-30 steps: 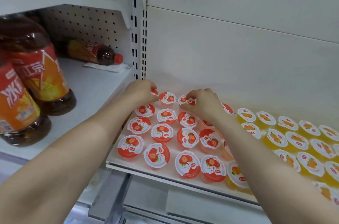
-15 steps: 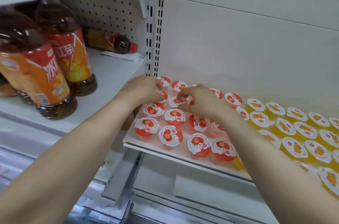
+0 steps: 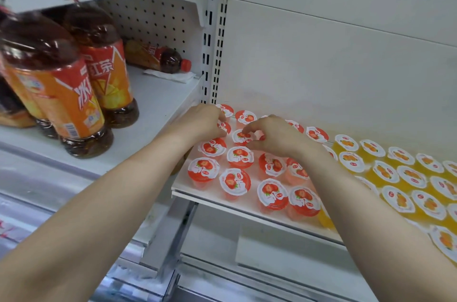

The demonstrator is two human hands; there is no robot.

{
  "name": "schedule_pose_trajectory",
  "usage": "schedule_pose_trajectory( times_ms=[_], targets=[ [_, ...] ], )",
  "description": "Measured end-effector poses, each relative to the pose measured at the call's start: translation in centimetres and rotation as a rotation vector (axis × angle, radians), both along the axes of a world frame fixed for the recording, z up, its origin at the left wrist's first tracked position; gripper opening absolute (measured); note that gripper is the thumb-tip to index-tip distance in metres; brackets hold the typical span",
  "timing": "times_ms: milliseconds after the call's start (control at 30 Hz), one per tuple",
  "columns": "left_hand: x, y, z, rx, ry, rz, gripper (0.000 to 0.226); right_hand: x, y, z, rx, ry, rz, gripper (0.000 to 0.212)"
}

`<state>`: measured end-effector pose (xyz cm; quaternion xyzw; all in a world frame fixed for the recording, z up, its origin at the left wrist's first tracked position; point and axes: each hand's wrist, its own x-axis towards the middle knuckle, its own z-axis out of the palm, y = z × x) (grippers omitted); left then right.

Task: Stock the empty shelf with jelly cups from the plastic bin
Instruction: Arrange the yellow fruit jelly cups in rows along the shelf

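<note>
Reaching with both hands among the strawberry jelly cups [image 3: 239,157] at the back left of the shelf [image 3: 197,191].
The right hand [image 3: 274,139] curls thumb and fingers round a strawberry jelly cup [image 3: 260,137] mostly hidden under its palm. The left hand [image 3: 200,123] lies curled over the rear cups, and its grip cannot be told. Orange jelly cups [image 3: 405,175] fill the shelf's right side. Iced tea bottles [image 3: 61,93] stand on the neighbouring shelf [image 3: 158,103].

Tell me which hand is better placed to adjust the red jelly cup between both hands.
The right hand, probably: its curled fingertips touch that round red-lidded plastic jelly cup; the left hand rests on cups farther left.
</note>
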<state>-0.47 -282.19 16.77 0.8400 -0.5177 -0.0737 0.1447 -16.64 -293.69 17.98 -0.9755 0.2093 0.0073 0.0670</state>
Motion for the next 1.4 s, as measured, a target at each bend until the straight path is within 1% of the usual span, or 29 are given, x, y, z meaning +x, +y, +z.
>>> schedule_pose_trajectory(
  times_ms=[133, 200, 267, 367, 467, 533, 600, 900, 1000, 1067, 1133, 1200, 1267, 1400],
  targets=[
    [0.1, -0.1, -0.4, -0.023, -0.011, 0.009, 0.047, 0.2, -0.2, -0.5, -0.038, -0.008, -0.029, 0.042],
    [0.2, 0.2, -0.4, -0.025, -0.014, 0.001, 0.047, 0.0, -0.3, -0.4, -0.018, -0.026, -0.044, 0.041],
    [0.2, 0.8, -0.3, -0.041, -0.052, -0.004, 0.047, -0.8, -0.8, 0.2, 0.030, -0.097, -0.094, 0.038],
    [-0.2, 1.7, 0.1, -0.132, -0.100, -0.045, 0.038, -2.8, -2.0, 1.4, 0.060, -0.182, -0.190, 0.030],
    [-1.3, 1.9, 0.6, -0.169, -0.085, -0.157, 0.029, -4.3, -2.1, 1.5, 0.061, -0.129, -0.227, 0.031],
    [-2.2, 1.6, 0.6, -0.144, -0.086, -0.211, 0.025, -4.3, -1.6, 0.8, 0.047, -0.079, -0.227, 0.037],
    [-2.9, 1.4, 0.4, -0.121, -0.103, -0.227, 0.023, -4.1, -1.3, 0.0, -0.012, -0.059, -0.223, 0.042],
    [-4.4, 1.9, 0.5, -0.115, -0.125, -0.211, 0.026, -4.3, -1.7, -1.0, -0.084, -0.100, -0.237, 0.042],
    [-4.4, 2.3, 0.5, -0.126, -0.118, -0.183, 0.026, -5.3, -1.7, -0.7, -0.063, -0.173, -0.207, 0.034],
    [-4.4, 2.7, 0.4, -0.118, -0.105, -0.159, 0.024, -6.1, -1.4, -0.5, 0.021, -0.215, -0.162, 0.027],
    [-4.8, 3.1, 0.5, -0.086, -0.074, -0.142, 0.025, -6.6, -0.7, -0.4, 0.083, -0.196, -0.130, 0.031],
    [-5.5, 3.5, 0.5, -0.042, -0.062, -0.129, 0.030, -6.8, 0.2, -0.5, 0.082, -0.197, -0.115, 0.039],
    [-6.1, 3.7, 0.4, -0.014, -0.082, -0.115, 0.036, -6.9, 0.8, -0.8, 0.049, -0.205, -0.102, 0.045],
    [-7.1, 3.7, 0.1, -0.011, -0.120, -0.061, 0.046, -6.6, 1.5, -1.2, -0.056, -0.143, -0.087, 0.054]
  ],
)
